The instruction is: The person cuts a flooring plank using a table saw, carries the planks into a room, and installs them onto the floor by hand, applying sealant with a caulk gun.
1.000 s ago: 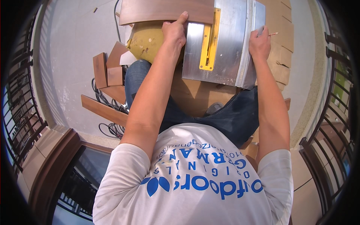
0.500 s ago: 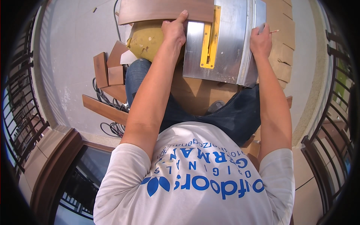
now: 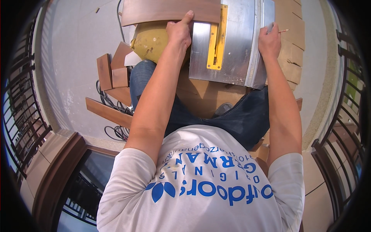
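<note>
A brown wooden plank lies across the top of the view, its right end over the metal top of a table saw. My left hand is closed on the plank's near edge, thumb on the upper face and fingers hidden beneath. Set into the saw top is a yellow insert plate with a dark slot; the plank covers part of its left side. At the saw's right edge, beside a metal rail, my right hand is closed with a pencil sticking out to the right.
A dusty yellow rounded object stands left of the saw. Wood offcuts, a longer board and black cables lie on the left. Cardboard covers floor on the right. Railings stand at both sides.
</note>
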{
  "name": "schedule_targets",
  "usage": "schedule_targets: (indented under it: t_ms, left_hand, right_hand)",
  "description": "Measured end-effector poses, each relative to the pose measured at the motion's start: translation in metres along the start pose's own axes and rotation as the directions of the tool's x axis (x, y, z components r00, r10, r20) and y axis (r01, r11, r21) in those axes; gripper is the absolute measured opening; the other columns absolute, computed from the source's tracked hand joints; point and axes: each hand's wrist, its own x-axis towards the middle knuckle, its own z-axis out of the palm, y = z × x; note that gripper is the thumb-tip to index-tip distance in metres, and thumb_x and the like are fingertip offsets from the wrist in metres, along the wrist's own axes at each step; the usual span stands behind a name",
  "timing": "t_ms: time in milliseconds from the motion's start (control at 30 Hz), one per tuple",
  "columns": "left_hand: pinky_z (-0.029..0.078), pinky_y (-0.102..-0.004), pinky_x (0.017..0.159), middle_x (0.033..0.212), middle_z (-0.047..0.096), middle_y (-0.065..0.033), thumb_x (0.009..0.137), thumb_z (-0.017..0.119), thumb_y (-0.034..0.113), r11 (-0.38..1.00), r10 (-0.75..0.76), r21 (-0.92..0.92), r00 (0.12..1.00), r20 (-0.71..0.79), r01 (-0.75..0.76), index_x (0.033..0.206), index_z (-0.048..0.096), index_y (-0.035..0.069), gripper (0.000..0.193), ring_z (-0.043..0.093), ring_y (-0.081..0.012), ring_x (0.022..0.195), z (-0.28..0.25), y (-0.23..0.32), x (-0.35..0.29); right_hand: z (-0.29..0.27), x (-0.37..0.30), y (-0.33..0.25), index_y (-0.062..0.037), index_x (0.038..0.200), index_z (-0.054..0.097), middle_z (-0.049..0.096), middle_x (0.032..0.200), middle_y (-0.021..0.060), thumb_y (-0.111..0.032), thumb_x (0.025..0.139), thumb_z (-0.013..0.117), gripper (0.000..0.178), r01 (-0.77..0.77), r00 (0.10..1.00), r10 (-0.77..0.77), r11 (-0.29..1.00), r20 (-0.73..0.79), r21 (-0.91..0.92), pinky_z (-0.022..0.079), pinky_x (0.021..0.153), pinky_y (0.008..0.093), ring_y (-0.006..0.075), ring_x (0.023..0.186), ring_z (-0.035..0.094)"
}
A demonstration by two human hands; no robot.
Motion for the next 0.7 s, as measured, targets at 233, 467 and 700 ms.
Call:
schedule_targets:
  t_ms: [233, 467, 700]
  left_hand:
    - [0.061, -0.0417, 0.093, 0.111, 0.065, -0.0214, 0.087, 0.077, -0.003, 1.000, -0.014, 0.013, 1.000, 0.009, 0.014, 0.114, 0.047, -0.005, 0.040, 0.069, -0.0312, 0.101, 0.001, 0.003, -0.009]
    - [0.063, -0.0349, 0.086, 0.104, 0.068, -0.0178, 0.087, 0.077, -0.003, 1.000, -0.018, 0.025, 1.000, 0.004, 0.018, 0.110, 0.054, -0.004, 0.032, 0.070, -0.0267, 0.093, -0.002, 0.003, -0.011]
    - [0.063, -0.0336, 0.084, 0.104, 0.069, -0.0165, 0.087, 0.077, -0.003, 1.000, -0.001, 0.002, 1.000, 0.029, 0.001, 0.110, 0.057, -0.005, 0.030, 0.071, -0.0256, 0.092, -0.006, 0.000, -0.011]
  right_hand:
    - [0.001, 0.000, 0.001, -0.0090, 0.140, 0.051, 0.063, 0.122, 0.0299, -0.039, 0.094, 0.051, 0.056, 0.010, 1.000, -0.010, 1.000, -0.012, -0.003, 0.049, 0.095, 0.0533, 0.0482, 0.111, 0.062]
    - [0.000, 0.001, 0.001, -0.0083, 0.141, 0.051, 0.064, 0.121, 0.0302, -0.039, 0.094, 0.051, 0.056, 0.012, 1.000, -0.012, 1.000, -0.007, -0.002, 0.049, 0.096, 0.0533, 0.0486, 0.111, 0.061]
    - [0.002, 0.002, 0.005, -0.0105, 0.145, 0.046, 0.061, 0.128, 0.0267, -0.042, 0.094, 0.049, 0.060, -0.009, 0.999, 0.010, 1.000, 0.036, -0.027, 0.049, 0.098, 0.0535, 0.0475, 0.114, 0.061]
